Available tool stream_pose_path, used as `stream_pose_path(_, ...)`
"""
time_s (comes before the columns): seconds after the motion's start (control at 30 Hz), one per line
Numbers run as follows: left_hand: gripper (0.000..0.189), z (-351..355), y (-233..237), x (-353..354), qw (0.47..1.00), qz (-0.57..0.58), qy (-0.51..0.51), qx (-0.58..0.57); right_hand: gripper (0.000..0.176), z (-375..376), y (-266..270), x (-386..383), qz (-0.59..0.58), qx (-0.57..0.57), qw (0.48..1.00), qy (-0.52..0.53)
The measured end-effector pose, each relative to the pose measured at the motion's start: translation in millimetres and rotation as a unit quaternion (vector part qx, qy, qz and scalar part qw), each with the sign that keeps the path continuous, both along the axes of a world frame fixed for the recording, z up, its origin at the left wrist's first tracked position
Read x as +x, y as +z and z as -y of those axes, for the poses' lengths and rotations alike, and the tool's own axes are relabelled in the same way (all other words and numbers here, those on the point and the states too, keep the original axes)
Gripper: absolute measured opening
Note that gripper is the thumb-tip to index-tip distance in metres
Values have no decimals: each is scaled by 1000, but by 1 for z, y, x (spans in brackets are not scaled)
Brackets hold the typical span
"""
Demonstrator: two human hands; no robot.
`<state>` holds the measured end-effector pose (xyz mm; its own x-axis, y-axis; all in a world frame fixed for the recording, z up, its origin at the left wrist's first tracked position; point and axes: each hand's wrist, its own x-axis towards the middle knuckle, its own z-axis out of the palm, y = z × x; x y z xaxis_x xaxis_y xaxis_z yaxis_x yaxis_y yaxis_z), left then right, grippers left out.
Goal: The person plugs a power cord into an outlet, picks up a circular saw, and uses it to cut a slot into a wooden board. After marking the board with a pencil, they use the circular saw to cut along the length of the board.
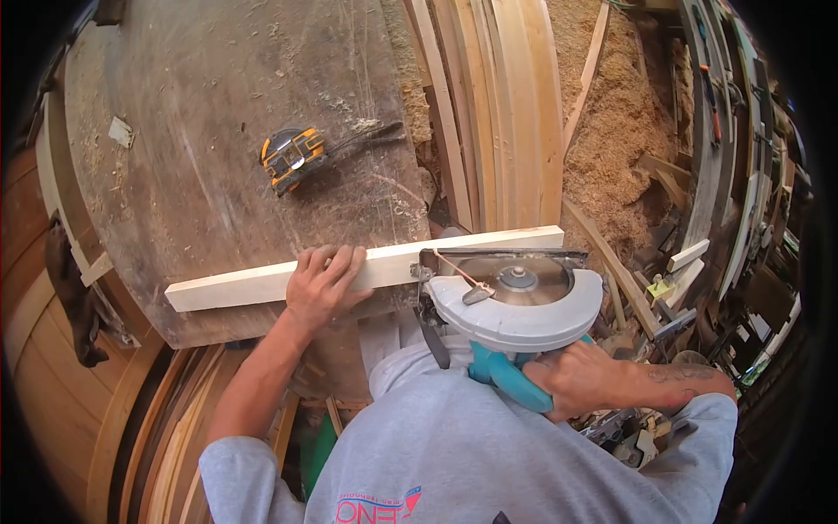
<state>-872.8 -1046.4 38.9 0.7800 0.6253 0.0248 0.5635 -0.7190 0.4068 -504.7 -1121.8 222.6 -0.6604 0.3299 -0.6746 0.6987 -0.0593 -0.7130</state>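
A pale wooden board (231, 286) lies across the near edge of the worktable, its right end reaching past the table's side. My left hand (325, 284) presses down on it, fingers curled over its far edge. In my right hand (572, 380) is the teal handle of a circular saw (515, 327), fingers wrapped round the grip. The saw's round blade and silver guard face up toward me, and its base plate runs along the board's near side, right of the table edge. A bit of cord hangs across the front of the saw.
On the brown worktable (192, 175) sits a black and yellow tape measure (292, 159). Long planks (515, 105) stretch away beyond its right side, beside a heap of sawdust (620, 122). Wood offcuts (690, 255) lie at the right; more timber (188, 437) stands lower left.
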Motion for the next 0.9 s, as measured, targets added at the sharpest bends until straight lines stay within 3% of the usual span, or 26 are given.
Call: stream_pose_path(0.9,76,1,0,1,1000,-1,8,7,25,-4,5,0,24,-21,999,15)
